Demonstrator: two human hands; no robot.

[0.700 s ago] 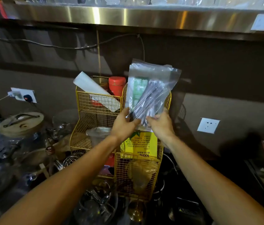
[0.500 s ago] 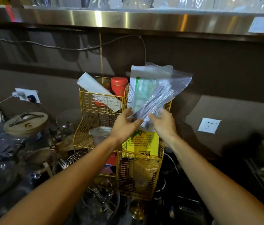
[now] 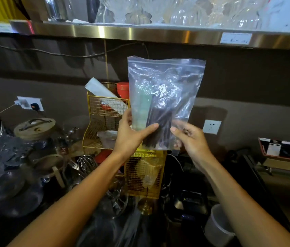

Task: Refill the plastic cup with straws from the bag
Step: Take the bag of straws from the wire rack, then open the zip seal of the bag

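Note:
A clear zip bag (image 3: 165, 82) is held upright in front of me, its zip strip at the top. Inside it stand a bundle of dark straws (image 3: 160, 129) and a pale green packet (image 3: 141, 113). My left hand (image 3: 131, 134) grips the bag's lower left part, thumb across the front. My right hand (image 3: 190, 138) holds the lower right corner, fingers behind the plastic. A whitish plastic cup (image 3: 217, 225) stands low at the right, on the dark counter below my right forearm.
A yellow wire rack (image 3: 105, 111) with a red tin (image 3: 122, 89) and a white roll (image 3: 103, 93) stands behind the bag. Glassware, a whisk (image 3: 85, 164) and a wooden lid (image 3: 34, 127) crowd the left. A steel shelf (image 3: 140, 33) of glasses runs overhead.
The bag has come off the rack toward me and turned from tilted to upright. My hands have moved apart to its lower corners. The view has tipped upward.

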